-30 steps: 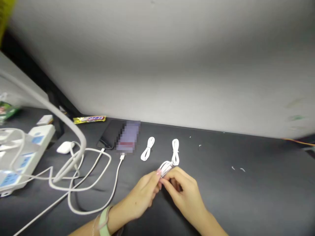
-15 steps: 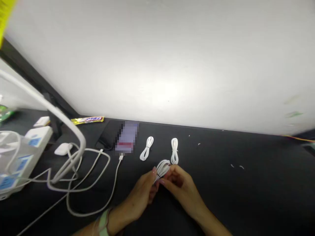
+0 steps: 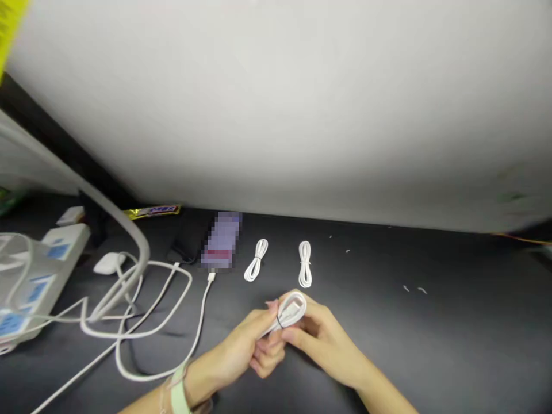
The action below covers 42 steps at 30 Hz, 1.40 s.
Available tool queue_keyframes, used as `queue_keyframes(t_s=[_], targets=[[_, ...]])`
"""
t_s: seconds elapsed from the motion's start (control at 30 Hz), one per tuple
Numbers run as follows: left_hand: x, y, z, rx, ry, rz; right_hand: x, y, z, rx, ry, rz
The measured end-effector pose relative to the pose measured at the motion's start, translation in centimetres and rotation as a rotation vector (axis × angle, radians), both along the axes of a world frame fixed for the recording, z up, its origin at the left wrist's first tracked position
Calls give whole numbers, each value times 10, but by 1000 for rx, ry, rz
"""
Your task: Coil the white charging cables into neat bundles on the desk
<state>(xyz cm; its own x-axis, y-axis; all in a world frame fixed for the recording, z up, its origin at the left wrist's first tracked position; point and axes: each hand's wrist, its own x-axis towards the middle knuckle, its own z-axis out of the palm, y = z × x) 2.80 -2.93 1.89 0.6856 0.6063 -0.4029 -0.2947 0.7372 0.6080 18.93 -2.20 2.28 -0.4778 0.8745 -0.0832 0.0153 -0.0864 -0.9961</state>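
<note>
Between my two hands is a coiled white cable (image 3: 294, 307), bound round its middle by a dark tie, with a pale plug showing inside the loop. My left hand (image 3: 254, 339) is closed on the lower part of the coil, thumb on top. On the other side, my right hand (image 3: 319, 330) pinches near the dark tie, its thumb below the loop and its fingers partly hidden behind it. Beyond the hands, two more bundled white cables, one to the left (image 3: 256, 260) and one to the right (image 3: 305, 264), lie tied on the black table.
A phone (image 3: 222, 240) with a blurred screen lies left of the bundles, a charging cable (image 3: 200, 328) at its lower end. Further left are a power strip (image 3: 64, 247), a white charger case (image 3: 109, 263) and a yellow snack wrapper (image 3: 153, 211). Small white scraps (image 3: 421, 290) lie right.
The held coil has turned to show its loop and plug more openly, and has come slightly nearer to me. My right thumb has shifted slightly below the tie. The scene has darkened at the wall.
</note>
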Motion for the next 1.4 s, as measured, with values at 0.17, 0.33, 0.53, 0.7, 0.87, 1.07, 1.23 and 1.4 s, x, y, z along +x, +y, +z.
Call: queue_keyframes(t_s=[0.17,0.33,0.53,0.7,0.87,1.07,1.23,1.4], targets=[[1,-1,2,-6,-33,-41,0,2,0,94,-29,-76],[2,-4,1,-9,-75,-27,1,0,-1,193,-67,-150],[-4,-1,8,-197,-220,-155,-2,-5,-1,251,-94,-174],[-9,1,7,-321,-293,-210,-4,-10,-4,186,-117,-136],[-9,1,7,-351,-267,-233,0,-11,1,249,-167,-63],[-5,-1,8,-294,-228,-209,2,-9,5,227,-165,-64],[1,-2,5,-220,-207,-211,3,-10,2,236,-137,-85],[6,-5,1,-127,-171,-150,0,-8,-3,252,-122,-138]])
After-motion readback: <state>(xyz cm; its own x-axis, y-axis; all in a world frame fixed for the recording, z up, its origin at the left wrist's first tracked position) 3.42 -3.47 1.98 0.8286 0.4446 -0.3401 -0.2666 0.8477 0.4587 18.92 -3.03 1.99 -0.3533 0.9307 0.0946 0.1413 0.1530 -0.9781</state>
